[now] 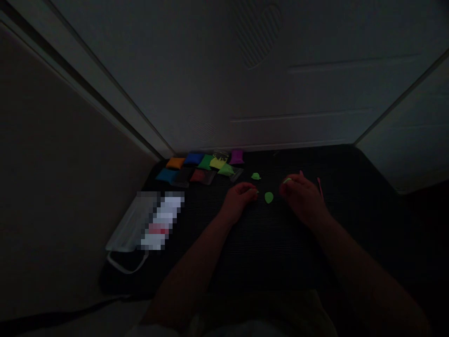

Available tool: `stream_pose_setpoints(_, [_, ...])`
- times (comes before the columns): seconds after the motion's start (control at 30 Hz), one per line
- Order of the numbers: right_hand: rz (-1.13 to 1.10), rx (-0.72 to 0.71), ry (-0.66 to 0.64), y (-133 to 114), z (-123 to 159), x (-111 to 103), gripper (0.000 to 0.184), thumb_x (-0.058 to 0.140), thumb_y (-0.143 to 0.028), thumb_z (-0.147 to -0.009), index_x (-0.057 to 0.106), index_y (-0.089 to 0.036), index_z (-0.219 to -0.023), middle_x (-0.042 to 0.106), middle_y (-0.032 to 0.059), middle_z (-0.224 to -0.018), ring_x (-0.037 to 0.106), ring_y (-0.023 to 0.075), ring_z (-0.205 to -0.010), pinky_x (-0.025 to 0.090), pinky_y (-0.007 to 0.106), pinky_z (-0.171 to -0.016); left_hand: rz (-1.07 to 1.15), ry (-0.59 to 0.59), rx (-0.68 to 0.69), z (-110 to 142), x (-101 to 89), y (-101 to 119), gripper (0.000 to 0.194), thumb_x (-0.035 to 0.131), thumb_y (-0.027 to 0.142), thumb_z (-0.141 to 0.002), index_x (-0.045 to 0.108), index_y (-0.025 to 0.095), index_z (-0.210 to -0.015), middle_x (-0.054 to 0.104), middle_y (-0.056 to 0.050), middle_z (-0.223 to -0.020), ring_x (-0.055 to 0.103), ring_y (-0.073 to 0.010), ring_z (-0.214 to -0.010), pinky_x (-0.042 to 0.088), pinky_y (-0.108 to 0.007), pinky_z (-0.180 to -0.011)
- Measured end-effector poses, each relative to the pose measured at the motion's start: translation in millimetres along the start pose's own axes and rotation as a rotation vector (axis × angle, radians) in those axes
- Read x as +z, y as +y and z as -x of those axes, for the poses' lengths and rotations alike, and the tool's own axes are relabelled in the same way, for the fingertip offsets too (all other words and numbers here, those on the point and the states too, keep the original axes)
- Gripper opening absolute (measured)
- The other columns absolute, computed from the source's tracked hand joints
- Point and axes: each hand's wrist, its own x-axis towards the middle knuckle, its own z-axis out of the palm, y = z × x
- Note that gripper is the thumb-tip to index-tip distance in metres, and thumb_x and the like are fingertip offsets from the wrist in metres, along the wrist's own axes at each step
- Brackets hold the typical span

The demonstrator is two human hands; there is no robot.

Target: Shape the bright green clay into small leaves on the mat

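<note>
The scene is very dark. My left hand (pixel 239 199) rests on a black ribbed mat (pixel 273 243) with its fingers curled, and a tiny green bit shows at its fingertips. My right hand (pixel 302 196) is curled too, pinching a small piece of green clay (pixel 287 180). Between the two hands lies a flat green clay piece (pixel 269 197). Another small green clay lump (pixel 256 176) sits just beyond it. A thin pink stick (pixel 319 185) lies right of my right hand.
Several small coloured clay packets (pixel 201 167) are grouped at the mat's far left corner. A white face mask (pixel 129 229) and a blurred white packet (pixel 163 221) lie at the mat's left edge. A white panelled door (pixel 266 84) stands behind the mat.
</note>
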Motion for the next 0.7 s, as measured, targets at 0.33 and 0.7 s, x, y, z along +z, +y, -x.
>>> stream_pose_setpoints(0.33, [0.365,-0.064,0.009,13,-7,-4,0.024,0.055,-0.04,-0.072,0.061,-0.02,-0.085,0.063,0.0023,-0.08,0.058,0.0158,-0.074,0.046,0.031,-0.067,0.152,-0.078,0.008,-1,-1.3,0,0.027,0.062,0.02,-0.068,0.06,0.014,-0.095,0.062,-0.009,-0.097,0.059,-0.0161,-0.087,0.043,-0.034,-0.085])
stream_pose_setpoints(0.7, [0.779,-0.264,-0.017,35,-39,5,0.028,0.042,-0.037,-0.08,0.059,-0.019,-0.092,0.064,0.0038,-0.082,0.06,0.0154,-0.073,0.047,0.03,-0.063,0.288,-0.07,0.068,-2,-8.5,1,0.022,0.055,0.009,-0.066,0.062,0.01,-0.088,0.064,-0.01,-0.092,0.059,-0.0188,-0.092,0.039,-0.037,-0.094])
